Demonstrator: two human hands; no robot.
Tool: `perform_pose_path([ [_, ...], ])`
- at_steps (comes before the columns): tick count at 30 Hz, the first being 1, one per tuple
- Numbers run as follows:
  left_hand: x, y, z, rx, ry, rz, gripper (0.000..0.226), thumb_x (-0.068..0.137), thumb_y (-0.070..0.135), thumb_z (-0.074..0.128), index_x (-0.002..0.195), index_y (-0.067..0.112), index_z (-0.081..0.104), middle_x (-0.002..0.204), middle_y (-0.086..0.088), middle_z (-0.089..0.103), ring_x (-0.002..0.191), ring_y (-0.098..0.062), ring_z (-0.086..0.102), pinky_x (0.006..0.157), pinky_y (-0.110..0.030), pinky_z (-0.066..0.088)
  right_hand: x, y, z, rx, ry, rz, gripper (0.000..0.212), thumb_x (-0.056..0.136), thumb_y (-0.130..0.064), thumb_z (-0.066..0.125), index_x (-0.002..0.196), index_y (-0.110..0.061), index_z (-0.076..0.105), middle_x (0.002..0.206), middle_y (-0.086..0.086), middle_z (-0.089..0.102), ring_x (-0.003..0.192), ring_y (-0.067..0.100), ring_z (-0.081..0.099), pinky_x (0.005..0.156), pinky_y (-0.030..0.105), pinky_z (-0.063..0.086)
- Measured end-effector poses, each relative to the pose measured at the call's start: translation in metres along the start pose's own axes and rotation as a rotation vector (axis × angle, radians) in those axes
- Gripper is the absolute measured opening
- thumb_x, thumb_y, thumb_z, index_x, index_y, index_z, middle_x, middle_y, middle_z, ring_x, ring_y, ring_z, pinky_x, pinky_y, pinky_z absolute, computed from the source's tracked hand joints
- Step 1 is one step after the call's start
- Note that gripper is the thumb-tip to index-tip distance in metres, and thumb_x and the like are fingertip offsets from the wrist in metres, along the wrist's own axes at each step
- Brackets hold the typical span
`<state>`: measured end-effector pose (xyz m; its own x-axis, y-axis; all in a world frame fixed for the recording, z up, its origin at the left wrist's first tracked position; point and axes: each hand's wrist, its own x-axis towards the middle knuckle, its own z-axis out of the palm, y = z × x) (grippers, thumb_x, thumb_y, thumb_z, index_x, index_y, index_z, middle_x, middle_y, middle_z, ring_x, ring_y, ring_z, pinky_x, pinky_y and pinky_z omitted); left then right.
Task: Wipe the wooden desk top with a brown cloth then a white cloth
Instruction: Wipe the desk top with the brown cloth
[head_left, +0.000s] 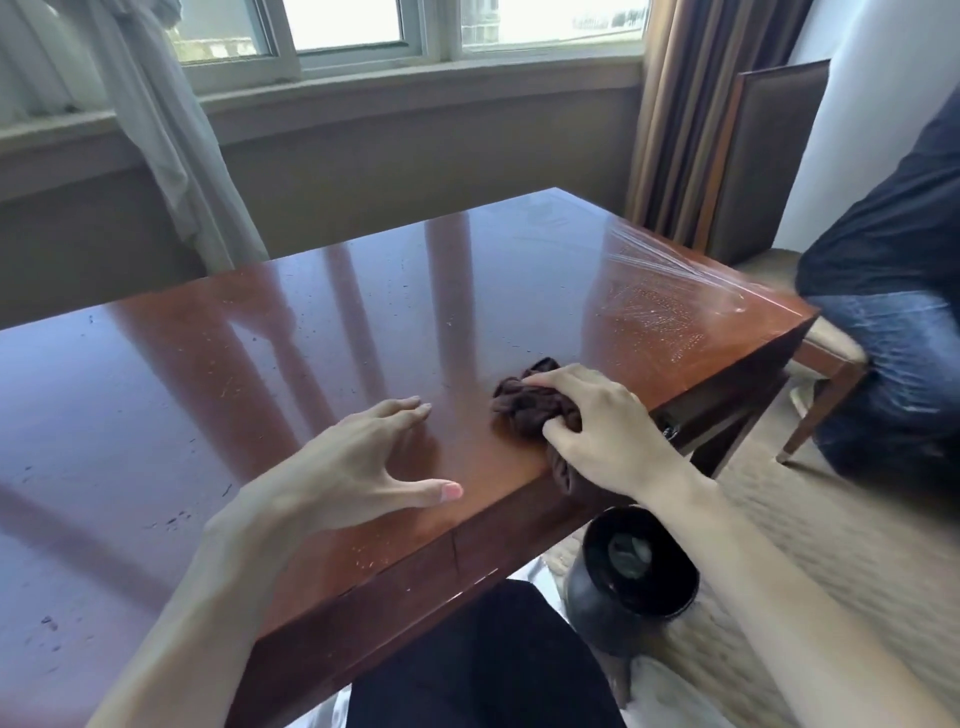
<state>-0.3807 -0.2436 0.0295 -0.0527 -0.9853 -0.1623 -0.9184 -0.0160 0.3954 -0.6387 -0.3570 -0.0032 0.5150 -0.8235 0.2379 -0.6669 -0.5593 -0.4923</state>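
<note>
Nearest to the wearer, a dark trouser leg (483, 670) showed below the desk edge, and just to its right a black round bin (631, 579) stood on the patterned carpet (810, 561) with something pale lying inside it. Above these, the polished wooden surface (218, 364) ran away toward the window, glossy enough to mirror the window frames, and flecked with small specks and scratches. The left hand (363, 462) rested on it near the front edge, fingers straight and spread apart, thumb out to the side, holding nothing. Just to its right, apart from it, the right hand (597, 431) was clamped on the brown cloth (530, 402), fingers and thumb curled over the bunched fabric and pressing it onto the surface close to the front right edge; a tail of the cloth hung down over that edge under the wrist. Further along, near the right corner, a fan of fine spray streaks (670, 280) crossed the wood, with droplets beaded beneath it. Beyond that corner a second person in a dark top and blue jeans (898, 338) sat by a wooden chair (826, 364), blurred. Behind stood brown curtains (696, 104), a pale sheer curtain (156, 130) at the left, and the window sill (415, 88).
</note>
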Motion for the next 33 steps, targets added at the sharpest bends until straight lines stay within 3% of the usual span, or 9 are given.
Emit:
perform_pose_path([
  [6, -0.005, 0.0, 0.011, 0.035, -0.022, -0.03, 0.119, 0.06, 0.1, 0.047, 0.158, 0.036, 0.025, 0.162, 0.027, 0.017, 0.148, -0.003, 0.025, 0.121, -0.037, 0.028, 0.064, -0.042, 0.039, -0.104, 0.157, 0.164, 0.033, 0.084, -0.026, 0.057, 0.116, -0.022, 0.068, 0.115, 0.005, 0.066, 0.109, 0.033, 0.059, 0.086, 0.038, 0.049],
  [10, -0.006, 0.005, 0.017, 0.071, -0.037, -0.06, 0.122, 0.058, 0.102, 0.044, 0.159, 0.038, 0.019, 0.165, 0.024, 0.009, 0.151, -0.003, 0.017, 0.12, -0.04, 0.03, 0.026, -0.056, 0.05, 0.026, 0.152, 0.004, 0.036, 0.083, -0.027, 0.059, 0.117, -0.032, 0.069, 0.117, -0.007, 0.067, 0.11, 0.023, 0.059, 0.087, 0.037, 0.05],
  [15, -0.005, 0.027, 0.024, 0.164, -0.057, -0.113, 0.118, 0.066, 0.094, 0.049, 0.161, 0.036, 0.008, 0.167, 0.016, -0.003, 0.155, -0.009, -0.002, 0.118, -0.045, 0.028, 0.068, -0.028, 0.034, 0.032, 0.207, 0.201, 0.033, 0.085, -0.028, 0.058, 0.117, -0.029, 0.069, 0.113, 0.003, 0.067, 0.109, 0.031, 0.06, 0.084, 0.038, 0.049],
  [18, -0.004, 0.031, 0.028, 0.195, -0.038, -0.12, 0.115, 0.07, 0.092, 0.049, 0.161, 0.036, 0.006, 0.167, 0.018, -0.005, 0.155, -0.01, -0.006, 0.118, -0.046, 0.028, 0.032, -0.033, 0.035, 0.069, 0.18, 0.072, 0.034, 0.083, -0.028, 0.06, 0.115, -0.035, 0.069, 0.115, -0.009, 0.068, 0.108, 0.021, 0.06, 0.087, 0.035, 0.049],
  [20, -0.003, 0.032, 0.028, 0.207, -0.035, -0.121, 0.114, 0.07, 0.091, 0.048, 0.161, 0.037, 0.005, 0.167, 0.017, -0.005, 0.155, -0.011, -0.006, 0.12, -0.044, 0.025, 0.027, -0.018, 0.022, 0.132, 0.161, 0.078, 0.034, 0.08, -0.029, 0.062, 0.112, -0.04, 0.07, 0.113, -0.015, 0.071, 0.108, 0.015, 0.064, 0.091, 0.033, 0.053],
  [24, -0.003, 0.034, 0.029, 0.177, -0.023, -0.113, 0.11, 0.071, 0.091, 0.044, 0.16, 0.039, 0.008, 0.168, 0.016, 0.0, 0.155, -0.012, -0.003, 0.122, -0.043, 0.02, 0.066, 0.013, 0.003, 0.08, 0.248, 0.273, 0.032, 0.083, -0.027, 0.06, 0.113, -0.033, 0.072, 0.112, -0.002, 0.073, 0.108, 0.029, 0.064, 0.089, 0.038, 0.053],
  [27, 0.001, 0.036, 0.031, 0.137, 0.026, -0.1, 0.103, 0.074, 0.09, 0.041, 0.16, 0.04, 0.014, 0.168, 0.015, 0.006, 0.155, -0.011, -0.001, 0.123, -0.041, 0.017, 0.034, 0.002, 0.011, 0.041, 0.264, 0.155, 0.033, 0.084, -0.027, 0.06, 0.114, -0.035, 0.071, 0.113, -0.01, 0.07, 0.108, 0.019, 0.063, 0.089, 0.035, 0.051],
  [30, 0.013, 0.043, 0.031, 0.111, 0.039, -0.098, 0.097, 0.079, 0.085, 0.044, 0.16, 0.038, 0.018, 0.168, 0.011, 0.008, 0.155, -0.012, 0.0, 0.123, -0.042, 0.017, 0.004, 0.012, 0.002, 0.165, 0.242, 0.063, 0.034, 0.079, -0.028, 0.061, 0.11, -0.038, 0.072, 0.106, -0.017, 0.071, 0.102, 0.007, 0.066, 0.089, 0.032, 0.055],
  [33, 0.023, 0.048, 0.029, 0.115, 0.027, -0.094, 0.095, 0.081, 0.083, 0.044, 0.159, 0.037, 0.019, 0.168, 0.009, 0.01, 0.155, -0.013, 0.005, 0.122, -0.042, 0.019, 0.041, 0.044, -0.022, 0.171, 0.354, 0.277, 0.032, 0.077, -0.035, 0.059, 0.105, -0.037, 0.075, 0.1, -0.013, 0.075, 0.097, 0.013, 0.069, 0.088, 0.035, 0.057],
])
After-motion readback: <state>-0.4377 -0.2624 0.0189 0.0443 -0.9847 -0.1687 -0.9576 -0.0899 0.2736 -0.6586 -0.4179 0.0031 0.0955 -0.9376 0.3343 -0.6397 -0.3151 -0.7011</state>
